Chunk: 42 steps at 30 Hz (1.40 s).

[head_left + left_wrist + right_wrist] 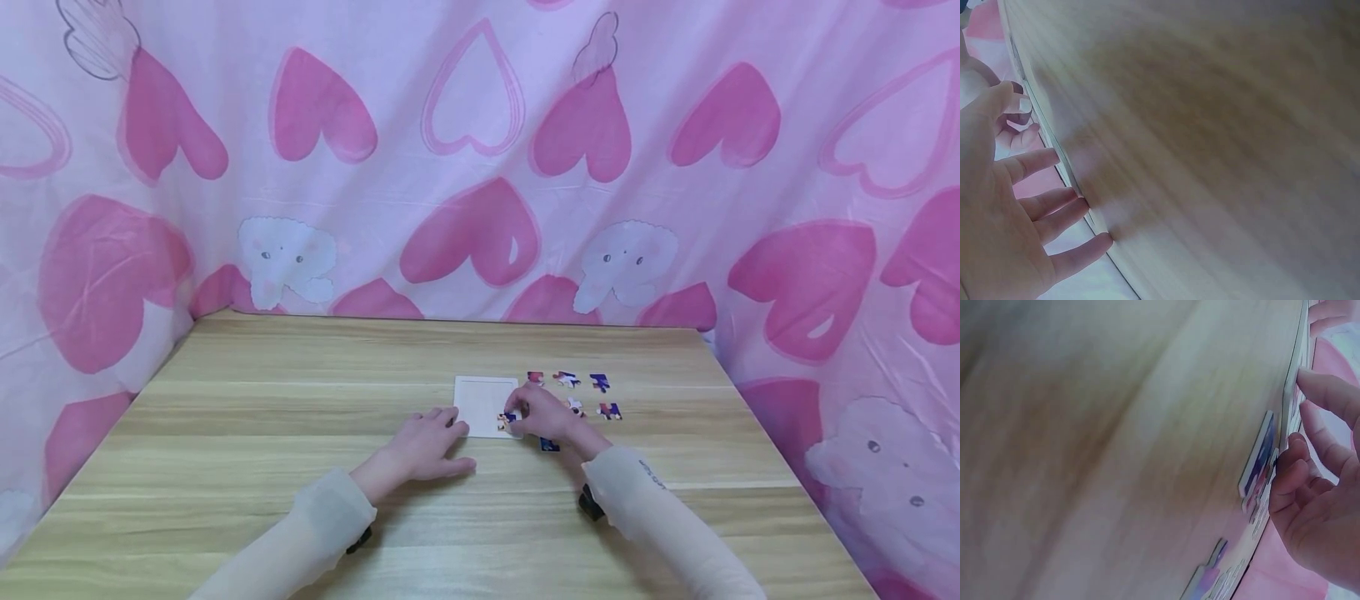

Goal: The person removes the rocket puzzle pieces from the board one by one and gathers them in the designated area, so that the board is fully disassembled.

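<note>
A white puzzle tray [476, 407] with a thin border line lies flat on the wooden table. At its lower right corner, a colourful jigsaw piece [506, 422] is pinched between the thumb and finger of my right hand [546, 414]; that hand's other fingers curl in, as the right wrist view shows. My left hand [426, 446] lies palm down at the tray's lower left, fingers spread and fingertips right at its edge. The left wrist view has the fingers [1082, 256] loosely extended, touching the tabletop with nothing held.
Right of the tray lie several loose jigsaw pieces, among them a red one [535, 377], a blue one [600, 382] and a multicoloured one [610, 411]. A dark blue piece [550, 445] sits just below the right hand. Behind the table [300, 367] hangs a pink heart-patterned curtain [360, 192].
</note>
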Each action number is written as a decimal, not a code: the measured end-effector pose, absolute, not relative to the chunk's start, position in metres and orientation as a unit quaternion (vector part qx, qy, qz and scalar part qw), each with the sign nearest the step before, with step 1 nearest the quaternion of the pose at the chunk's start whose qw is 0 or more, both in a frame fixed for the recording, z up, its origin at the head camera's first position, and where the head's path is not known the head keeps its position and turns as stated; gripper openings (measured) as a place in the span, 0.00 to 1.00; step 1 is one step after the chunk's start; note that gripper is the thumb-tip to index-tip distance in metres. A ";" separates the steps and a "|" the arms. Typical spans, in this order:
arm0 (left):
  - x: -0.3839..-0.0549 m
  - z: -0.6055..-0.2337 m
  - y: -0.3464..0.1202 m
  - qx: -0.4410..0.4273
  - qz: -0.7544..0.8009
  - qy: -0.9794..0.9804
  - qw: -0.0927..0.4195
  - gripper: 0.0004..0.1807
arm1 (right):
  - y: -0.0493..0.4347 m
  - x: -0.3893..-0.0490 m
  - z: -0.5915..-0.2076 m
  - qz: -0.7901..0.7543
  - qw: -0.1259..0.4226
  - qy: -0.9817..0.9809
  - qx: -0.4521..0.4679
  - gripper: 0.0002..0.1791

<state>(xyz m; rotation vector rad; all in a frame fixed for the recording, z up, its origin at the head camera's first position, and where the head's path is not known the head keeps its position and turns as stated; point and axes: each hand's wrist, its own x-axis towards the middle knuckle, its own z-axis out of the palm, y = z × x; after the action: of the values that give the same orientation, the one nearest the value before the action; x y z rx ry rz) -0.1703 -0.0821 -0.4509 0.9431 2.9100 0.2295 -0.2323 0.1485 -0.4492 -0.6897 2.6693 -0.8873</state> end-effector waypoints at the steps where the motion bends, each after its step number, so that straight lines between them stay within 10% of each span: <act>1: -0.170 -0.451 -0.082 0.307 0.075 0.948 0.037 0.34 | 0.148 -0.232 -0.449 -0.303 0.125 0.915 -0.235 0.13; 42: -0.170 -0.449 -0.083 0.313 0.085 0.946 0.028 0.33 | 0.210 -0.220 -0.441 -0.440 0.187 0.849 -0.225 0.11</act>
<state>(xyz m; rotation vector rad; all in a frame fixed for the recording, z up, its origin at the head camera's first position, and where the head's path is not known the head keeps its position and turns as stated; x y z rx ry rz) -0.1698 -0.0826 -0.4492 0.9668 2.9188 0.2612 -0.2197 0.2102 -0.4414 -0.6333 2.3913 -1.2382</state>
